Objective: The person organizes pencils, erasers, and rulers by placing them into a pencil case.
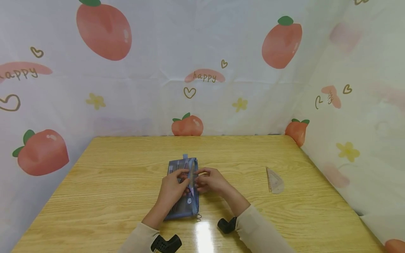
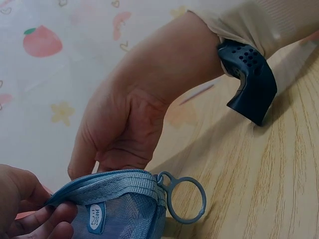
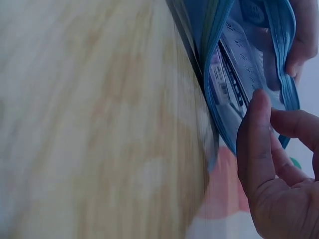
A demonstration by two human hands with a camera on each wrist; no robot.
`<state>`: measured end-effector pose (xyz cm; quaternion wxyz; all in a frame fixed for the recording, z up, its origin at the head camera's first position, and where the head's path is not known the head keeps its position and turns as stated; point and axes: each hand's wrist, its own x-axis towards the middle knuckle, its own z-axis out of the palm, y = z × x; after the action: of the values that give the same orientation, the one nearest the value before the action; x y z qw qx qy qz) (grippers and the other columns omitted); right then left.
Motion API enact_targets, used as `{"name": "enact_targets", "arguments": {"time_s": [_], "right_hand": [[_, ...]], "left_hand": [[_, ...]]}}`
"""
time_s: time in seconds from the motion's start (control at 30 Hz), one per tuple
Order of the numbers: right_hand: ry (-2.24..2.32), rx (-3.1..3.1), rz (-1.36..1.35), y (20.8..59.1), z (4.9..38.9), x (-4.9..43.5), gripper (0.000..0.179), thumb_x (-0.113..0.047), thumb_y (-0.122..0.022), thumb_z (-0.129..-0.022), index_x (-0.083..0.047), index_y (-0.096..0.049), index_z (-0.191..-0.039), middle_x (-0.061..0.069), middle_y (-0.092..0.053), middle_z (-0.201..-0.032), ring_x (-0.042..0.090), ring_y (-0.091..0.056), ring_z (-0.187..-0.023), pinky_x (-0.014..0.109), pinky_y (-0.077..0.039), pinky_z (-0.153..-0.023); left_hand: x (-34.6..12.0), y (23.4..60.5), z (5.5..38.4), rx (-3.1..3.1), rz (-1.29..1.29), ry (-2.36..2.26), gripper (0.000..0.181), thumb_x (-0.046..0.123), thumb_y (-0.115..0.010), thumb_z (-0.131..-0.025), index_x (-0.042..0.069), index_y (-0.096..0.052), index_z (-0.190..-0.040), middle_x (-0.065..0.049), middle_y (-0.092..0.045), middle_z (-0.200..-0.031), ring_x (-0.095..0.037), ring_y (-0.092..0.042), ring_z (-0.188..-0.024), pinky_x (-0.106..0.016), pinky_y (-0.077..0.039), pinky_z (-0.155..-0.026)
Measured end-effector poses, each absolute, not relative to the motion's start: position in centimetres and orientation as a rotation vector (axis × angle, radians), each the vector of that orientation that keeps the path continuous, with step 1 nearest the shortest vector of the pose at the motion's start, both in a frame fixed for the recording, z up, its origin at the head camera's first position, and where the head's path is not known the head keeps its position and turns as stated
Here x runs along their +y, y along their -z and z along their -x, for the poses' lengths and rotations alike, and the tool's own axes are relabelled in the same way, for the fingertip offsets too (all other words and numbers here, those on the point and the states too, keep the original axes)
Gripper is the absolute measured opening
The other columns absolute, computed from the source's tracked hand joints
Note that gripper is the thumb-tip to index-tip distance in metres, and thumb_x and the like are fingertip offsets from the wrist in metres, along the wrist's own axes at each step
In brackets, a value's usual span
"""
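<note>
A blue mesh pencil case [image 1: 180, 207] lies on the table, its zipper running along the right side and gaping. My left hand [image 1: 172, 186] holds the case by the edge of the opening, fingertips pinching the zipper band [image 2: 107, 186]. From the other side my right hand [image 1: 212, 181] reaches to the opening, fingertips right at its rim. In the right wrist view, a clear ruler [image 3: 241, 55] with printed marks and several slim pens [image 3: 219, 79] show inside the case. I cannot tell whether the right fingers pinch the ruler. A ring [image 2: 187, 199] hangs from the zipper end.
A clear set square [image 1: 276, 181] lies on the wooden table [image 1: 237, 151] to the right of the case. Black camera mounts sit at both wrists, below the beige sleeves [image 1: 259, 228]. A white cloth with peach prints [image 1: 152, 98] stands behind the table and along its right side.
</note>
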<state>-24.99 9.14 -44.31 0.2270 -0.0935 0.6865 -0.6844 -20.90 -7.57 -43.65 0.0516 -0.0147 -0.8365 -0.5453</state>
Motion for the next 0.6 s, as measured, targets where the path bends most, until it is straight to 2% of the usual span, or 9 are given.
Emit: {"name": "enact_targets", "arguments": {"time_s": [0.3,0.6], "right_hand": [[1.891,1.926,0.271,45.2,25.6,8.6,0.032,-0.002,-0.055,-0.085,0.007,-0.051,-0.116,0.018,-0.063,-0.090,0.025,-0.064,-0.074,0.040,-0.054,-0.067],[1.887,1.934,0.281,45.3,25.7,7.9,0.031,0.000,-0.054,-0.086,0.008,-0.051,-0.116,0.018,-0.063,-0.091,0.022,-0.064,-0.073,0.037,-0.054,-0.068]], "left_hand": [[-7.5,43.8,21.0,-2.560,0.058,1.639,0.031,0.006,-0.059,-0.079,0.009,-0.062,-0.110,-0.007,-0.062,-0.089,-0.012,-0.059,-0.049,-0.027,-0.050,-0.042],[-7.4,44.0,21.1,-2.573,0.053,1.626,0.031,0.007,-0.059,-0.080,0.011,-0.062,-0.110,-0.007,-0.062,-0.091,-0.011,-0.058,-0.049,-0.026,-0.050,-0.042]]}}
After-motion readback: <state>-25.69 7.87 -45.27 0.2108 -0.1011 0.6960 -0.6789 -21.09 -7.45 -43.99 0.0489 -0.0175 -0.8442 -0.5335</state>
